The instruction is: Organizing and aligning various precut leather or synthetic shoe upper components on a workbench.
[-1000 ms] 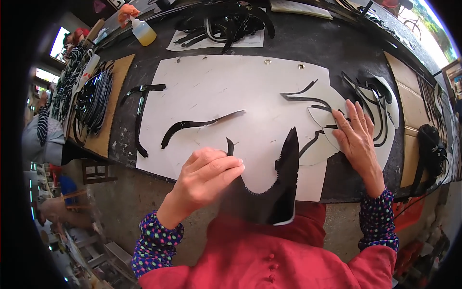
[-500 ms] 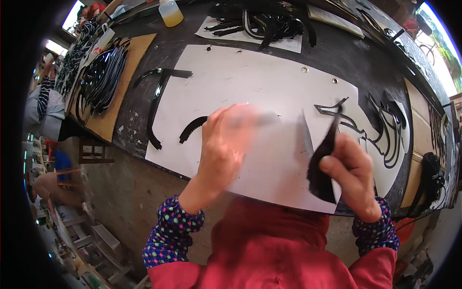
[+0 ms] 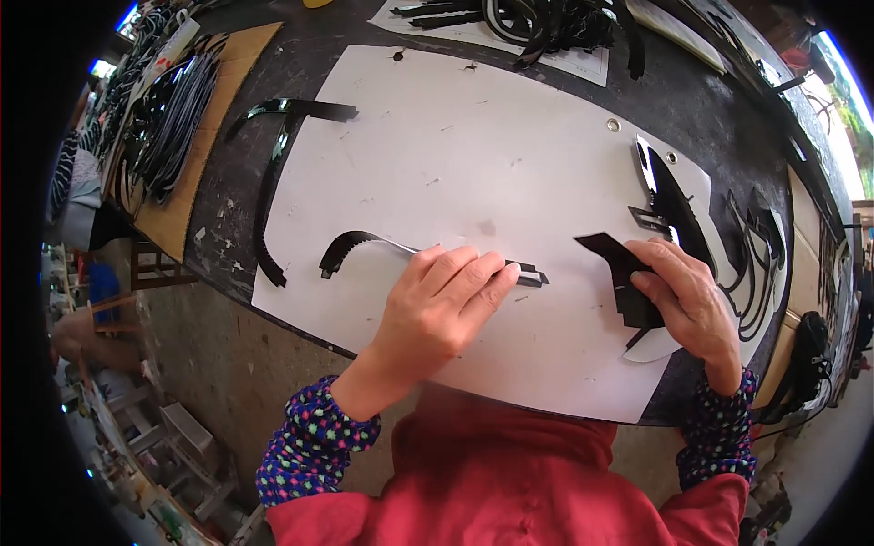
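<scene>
Head view: a worker's hands over a white sheet (image 3: 437,164) on the counter (image 3: 228,205). Left hand (image 3: 437,309): fingers close together over the sheet's near half, covering part of a curved black strip (image 3: 344,244); the strip's arched end lies left of them. A dark tip (image 3: 543,278) projects right of these fingers; whether they pinch it cannot be told. Right hand (image 3: 687,296): thumb and fingers pinch a broad black piece (image 3: 639,311) over the sheet's right portion, its pointed end extending leftward beyond them.
</scene>
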Available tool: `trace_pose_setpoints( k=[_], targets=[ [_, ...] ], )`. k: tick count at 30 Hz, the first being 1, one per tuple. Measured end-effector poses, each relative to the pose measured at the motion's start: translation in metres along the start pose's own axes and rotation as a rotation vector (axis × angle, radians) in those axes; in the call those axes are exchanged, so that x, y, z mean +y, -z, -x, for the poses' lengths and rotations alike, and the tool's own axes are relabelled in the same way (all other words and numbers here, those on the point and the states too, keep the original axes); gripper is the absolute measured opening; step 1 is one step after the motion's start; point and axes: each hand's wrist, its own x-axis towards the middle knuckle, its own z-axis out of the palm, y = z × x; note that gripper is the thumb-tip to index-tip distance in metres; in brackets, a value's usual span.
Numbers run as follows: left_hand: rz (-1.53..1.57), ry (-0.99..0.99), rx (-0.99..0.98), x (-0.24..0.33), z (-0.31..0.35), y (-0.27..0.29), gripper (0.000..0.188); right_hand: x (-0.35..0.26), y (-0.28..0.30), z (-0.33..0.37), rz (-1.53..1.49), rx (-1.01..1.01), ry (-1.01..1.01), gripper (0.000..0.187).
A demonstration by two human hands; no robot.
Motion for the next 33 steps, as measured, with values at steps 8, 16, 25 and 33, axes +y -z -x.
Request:
trace_pose_setpoints(
  k=[8, 16, 25, 33],
  targets=[
    [0.343, 0.178, -0.196, -0.002, -0.017, 0.021, 0.037, -0.009, -0.008, 0.0, 0.105, -0.048, 0.082, 0.012],
    [0.247, 0.126, -0.135, -0.013, -0.016, 0.008, 0.035, -0.012, -0.017, -0.013, 0.192, -0.072, 0.142, 0.015],
    [0.307, 0.117, -0.078, -0.018, -0.01, 0.004, 0.035, -0.009, -0.029, -0.027, 0.124, -0.104, 0.094, 0.02],
    [0.278, 0.111, -0.1, -0.018, -0.01, 0.007, 0.035, -0.008, -0.025, -0.034, 0.029, -0.151, 0.014, 0.021]
  ],
)
